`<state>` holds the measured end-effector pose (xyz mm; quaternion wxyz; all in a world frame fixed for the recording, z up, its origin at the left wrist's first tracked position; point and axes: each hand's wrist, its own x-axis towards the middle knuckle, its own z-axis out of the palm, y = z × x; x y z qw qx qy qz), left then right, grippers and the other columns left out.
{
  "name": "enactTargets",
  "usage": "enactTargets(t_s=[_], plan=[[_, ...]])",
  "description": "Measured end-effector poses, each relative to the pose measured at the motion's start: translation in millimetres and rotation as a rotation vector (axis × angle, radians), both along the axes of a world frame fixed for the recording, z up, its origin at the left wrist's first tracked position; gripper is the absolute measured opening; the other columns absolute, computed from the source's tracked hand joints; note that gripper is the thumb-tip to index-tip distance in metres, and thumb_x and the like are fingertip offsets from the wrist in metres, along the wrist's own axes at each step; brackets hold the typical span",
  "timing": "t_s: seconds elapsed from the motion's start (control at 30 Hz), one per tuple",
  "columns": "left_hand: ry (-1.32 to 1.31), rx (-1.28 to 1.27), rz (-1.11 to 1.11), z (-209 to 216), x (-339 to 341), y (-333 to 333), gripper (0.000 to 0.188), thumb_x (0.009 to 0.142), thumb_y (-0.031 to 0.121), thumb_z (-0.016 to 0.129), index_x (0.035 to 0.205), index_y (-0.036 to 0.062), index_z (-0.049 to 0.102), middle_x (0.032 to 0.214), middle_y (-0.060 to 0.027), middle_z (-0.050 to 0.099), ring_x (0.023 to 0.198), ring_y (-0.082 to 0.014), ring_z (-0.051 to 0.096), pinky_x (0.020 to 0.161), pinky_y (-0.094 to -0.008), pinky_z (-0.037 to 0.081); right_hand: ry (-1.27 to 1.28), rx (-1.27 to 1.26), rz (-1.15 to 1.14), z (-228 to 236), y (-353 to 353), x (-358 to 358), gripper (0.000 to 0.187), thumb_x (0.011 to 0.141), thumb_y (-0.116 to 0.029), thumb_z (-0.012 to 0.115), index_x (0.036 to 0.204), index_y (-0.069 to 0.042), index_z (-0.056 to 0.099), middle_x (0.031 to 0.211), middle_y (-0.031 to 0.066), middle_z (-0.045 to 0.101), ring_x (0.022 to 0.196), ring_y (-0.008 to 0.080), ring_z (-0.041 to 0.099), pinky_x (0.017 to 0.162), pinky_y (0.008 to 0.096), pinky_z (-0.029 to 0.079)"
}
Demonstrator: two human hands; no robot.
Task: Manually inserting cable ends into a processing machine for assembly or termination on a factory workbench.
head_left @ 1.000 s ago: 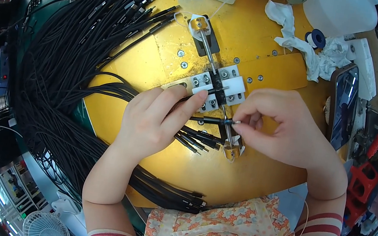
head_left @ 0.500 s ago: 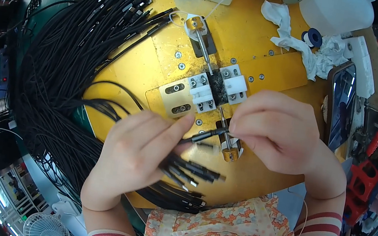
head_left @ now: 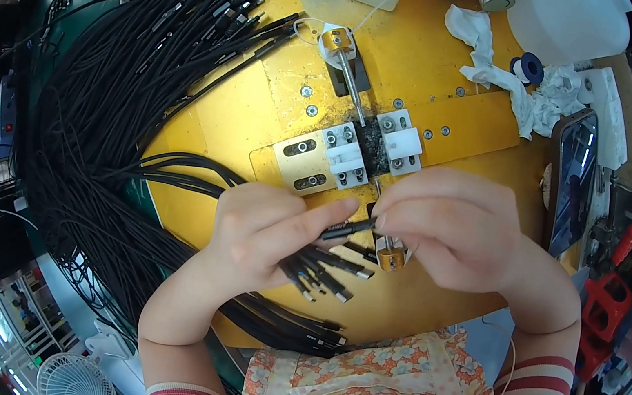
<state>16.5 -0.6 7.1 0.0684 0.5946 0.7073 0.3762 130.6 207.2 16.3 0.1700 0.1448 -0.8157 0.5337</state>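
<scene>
My left hand (head_left: 256,234) is closed around a bunch of black cables (head_left: 328,266), whose metal-tipped plugs fan out below its fingers. From between its thumb and forefinger one cable connector (head_left: 345,229) points right. The fingertips of my right hand (head_left: 452,223) pinch the end of that connector, hiding its tip. Both hands are just in front of a small fixture on a yellow metal plate (head_left: 213,119). White clamp blocks, one left (head_left: 345,155) and one right (head_left: 402,145), flank its dark, gritty gap. A thin metal rod (head_left: 353,92) reaches toward the gap from behind; the front rod mount (head_left: 390,257) is partly covered by my right hand.
A large heap of black cables (head_left: 90,112) spreads along the left side. More cable ends (head_left: 311,333) lie near my apron. At the back right are crumpled white tissue (head_left: 551,94), a dark blue spool (head_left: 527,67), a translucent bottle (head_left: 567,22) and a phone (head_left: 572,184).
My left hand has edged right and its thumb side is closer to my right hand. The bunched plugs have swung slightly upward. My right hand keeps its pinch, shifted slightly left.
</scene>
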Motion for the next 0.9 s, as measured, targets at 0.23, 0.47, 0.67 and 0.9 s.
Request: enactTargets(t_s=[0.23, 0.47, 0.67, 0.9], plan=[[0.413, -0.092, 0.130, -4, -9, 4, 0.043, 0.068, 0.009, 0.067, 0.111, 0.0113, 0.072, 0.090, -0.0017, 0.061, 0.071, -0.0169, 0.055, 0.060, -0.0269, 0.047, -0.021, 0.188, -0.187, -17, 13, -15, 0.013, 0.074, 0.002, 0.068, 0.085, -0.002, 0.063, 0.088, 0.0088, 0.059, 0.080, 0.0262, 0.061, 0.068, 0.0355, 0.050], [0.440, -0.151, 0.145, -6, -7, 7, 0.045, 0.069, 0.008, 0.065, 0.113, 0.0117, 0.071, 0.089, -0.0007, 0.060, 0.072, -0.0163, 0.054, 0.062, -0.0273, 0.047, -0.146, 0.158, -0.207, -19, 10, -17, 0.008, 0.077, 0.001, 0.068, 0.083, -0.001, 0.062, 0.086, 0.0087, 0.052, 0.081, 0.0260, 0.056, 0.071, 0.0355, 0.047], [0.433, -0.170, 0.129, -9, -8, 9, 0.046, 0.070, 0.008, 0.065, 0.115, 0.0130, 0.070, 0.088, -0.0011, 0.059, 0.071, -0.0163, 0.054, 0.061, -0.0276, 0.046, -0.067, 0.307, -0.218, -18, 10, -16, 0.011, 0.075, 0.001, 0.066, 0.085, 0.000, 0.062, 0.086, 0.0088, 0.052, 0.079, 0.0268, 0.055, 0.070, 0.0361, 0.046], [0.407, -0.156, 0.142, -10, -9, 7, 0.046, 0.070, 0.008, 0.065, 0.115, 0.0133, 0.070, 0.090, -0.0010, 0.059, 0.074, -0.0168, 0.055, 0.063, -0.0282, 0.046, -0.021, 0.551, -0.168, -6, 6, -7, 0.012, 0.076, -0.006, 0.060, 0.087, 0.000, 0.061, 0.084, 0.0087, 0.052, 0.077, 0.0261, 0.055, 0.066, 0.0350, 0.046]])
